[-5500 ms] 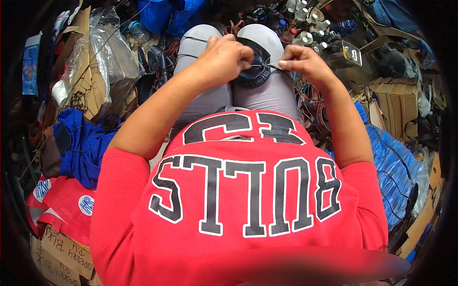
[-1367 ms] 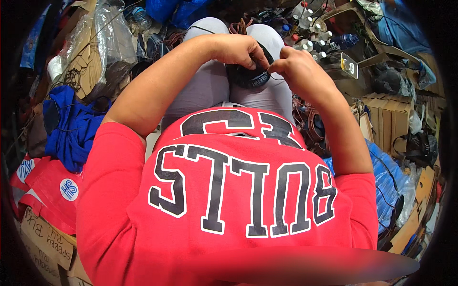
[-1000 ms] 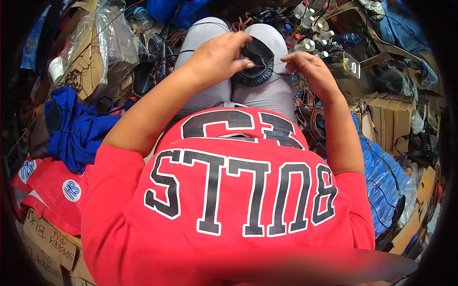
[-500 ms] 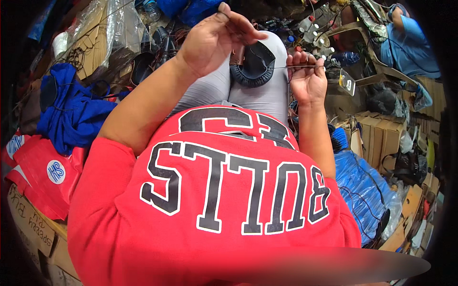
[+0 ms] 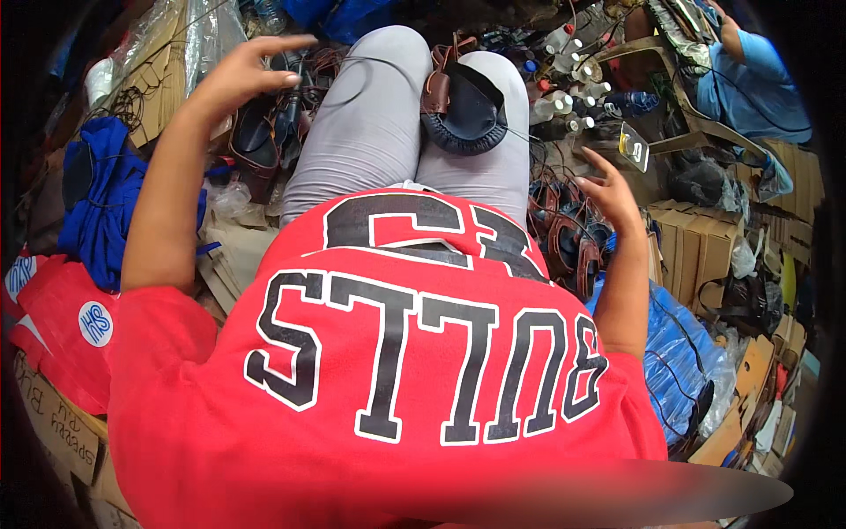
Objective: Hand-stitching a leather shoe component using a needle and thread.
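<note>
Head view shows our left hand [image 5: 242, 75] and right hand [image 5: 608, 189] flung wide, fingers spread, drawing thread from the shoe upper [image 5: 467, 110] on our knees; we'd pull evenly.

Dark leather shoe upper [image 5: 465, 110] on lap

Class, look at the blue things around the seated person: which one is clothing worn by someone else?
The light blue shirt at upper right: a second person wears it. The dark blue cloth and blue plastic sheet simply lie loose.
</note>
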